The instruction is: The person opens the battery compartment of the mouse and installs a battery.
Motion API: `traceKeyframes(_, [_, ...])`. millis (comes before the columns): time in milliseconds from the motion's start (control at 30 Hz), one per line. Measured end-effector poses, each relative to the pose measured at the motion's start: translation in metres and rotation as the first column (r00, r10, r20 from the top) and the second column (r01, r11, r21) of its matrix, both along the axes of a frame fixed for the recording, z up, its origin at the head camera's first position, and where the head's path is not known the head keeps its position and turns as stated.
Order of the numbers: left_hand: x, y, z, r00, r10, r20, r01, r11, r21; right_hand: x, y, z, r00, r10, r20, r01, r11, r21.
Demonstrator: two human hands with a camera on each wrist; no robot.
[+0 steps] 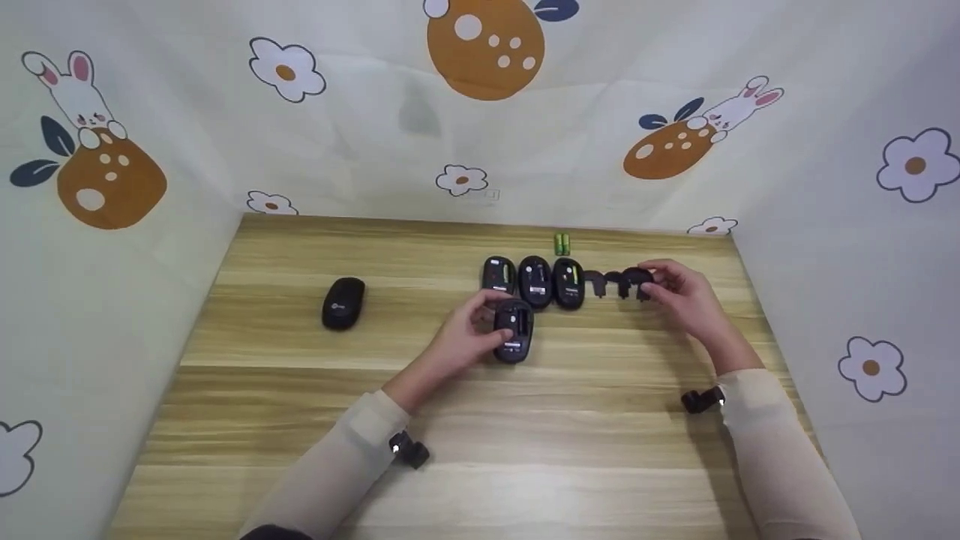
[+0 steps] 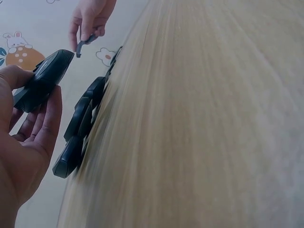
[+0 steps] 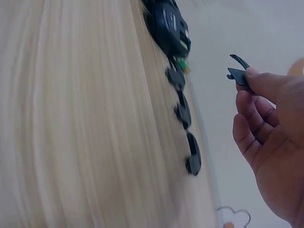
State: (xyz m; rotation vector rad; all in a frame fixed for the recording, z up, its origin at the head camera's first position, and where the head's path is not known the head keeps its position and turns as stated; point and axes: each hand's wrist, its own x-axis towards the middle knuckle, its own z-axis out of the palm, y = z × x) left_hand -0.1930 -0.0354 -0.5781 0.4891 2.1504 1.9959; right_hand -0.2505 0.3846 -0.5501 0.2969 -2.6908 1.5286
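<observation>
My left hand [image 1: 459,335] grips a black computer mouse [image 1: 514,351], underside up, above the table. Its battery compartment is uncovered, and its slot looks dark. At the right, my right hand [image 1: 688,298] pinches a small black battery cover [image 3: 242,80] between thumb and fingers, raised off the table. Beneath it, three more battery covers [image 3: 183,115] lie in a row. Just beyond the held mouse, three black mice [image 1: 535,283] sit side by side with undersides up. Green shows inside the left mouse [image 1: 497,274] and the right mouse [image 1: 568,285] of that row.
Two green batteries [image 1: 562,244] lie side by side behind the row of mice. Another black mouse [image 1: 343,304] rests top side up at the left of the wooden table [image 1: 285,420]. Patterned cloth walls [image 1: 360,150] enclose the table's back and sides.
</observation>
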Motion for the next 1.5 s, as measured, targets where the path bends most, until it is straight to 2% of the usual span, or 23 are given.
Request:
traceKeyframes(267, [-0.001, -0.002, -0.001, 1.000, -0.001, 0.007, 0.001, 1.000, -0.029, -0.006, 0.036, -0.001, 0.999, -0.032, -0.005, 0.033, 0.998, 0.048])
traceKeyframes(600, [0.000, -0.001, 0.001, 1.000, -0.007, -0.010, 0.007, 1.000, -0.018, -0.011, 0.066, -0.012, 0.996, -0.078, 0.040, 0.073, 0.989, 0.125])
traceKeyframes(1033, [0.000, 0.000, 0.002, 1.000, -0.008, -0.006, 0.007, 1.000, -0.029, -0.018, 0.082, -0.022, 0.991, -0.070, 0.113, 0.045, 0.978, 0.203])
traceKeyframes(1267, [0.000, 0.000, 0.001, 0.999, -0.018, -0.036, 0.018, 1.000, -0.002, -0.022, 0.084, -0.027, 0.996, -0.056, 0.076, 0.036, 0.969, 0.244])
traceKeyframes(1500, [0.000, -0.001, 0.000, 1.000, -0.011, -0.016, 0.011, 1.000, -0.019, -0.022, 0.081, -0.025, 0.997, -0.057, 0.058, 0.038, 0.957, 0.287])
